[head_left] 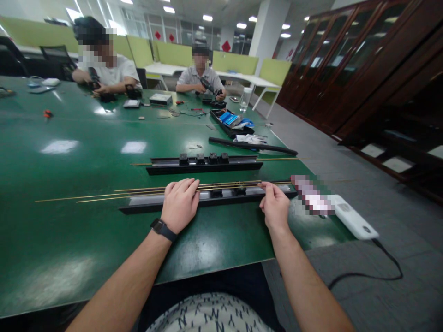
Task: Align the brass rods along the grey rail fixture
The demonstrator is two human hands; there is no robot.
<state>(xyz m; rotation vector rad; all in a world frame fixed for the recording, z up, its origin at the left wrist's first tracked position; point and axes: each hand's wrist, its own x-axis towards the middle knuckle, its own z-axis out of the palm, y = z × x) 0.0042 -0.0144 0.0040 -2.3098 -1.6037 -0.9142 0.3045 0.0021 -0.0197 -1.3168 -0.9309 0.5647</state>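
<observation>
A long black rail point(145, 203) with a pale inner channel lies across the green table point(86, 258) in front of me. Several thin brass rods point(104, 193) run along its far edge. My left hand point(180, 203), with a dark watch at the wrist, rests palm down on the rail, its fingers stretched flat over the rods. My right hand point(274, 203) is farther right, its fingertips pinched on the rods near the rail's right end. A second black rail point(204, 163) carrying several small black blocks lies just beyond.
A white power strip point(351, 221) with a black cable hangs off the table's right corner. A black tube point(252, 146), a tray of blue parts point(230, 122) and a clear cup point(245, 99) sit farther back. Two people work at the far side. Dark wooden cabinets point(346, 60) line the right.
</observation>
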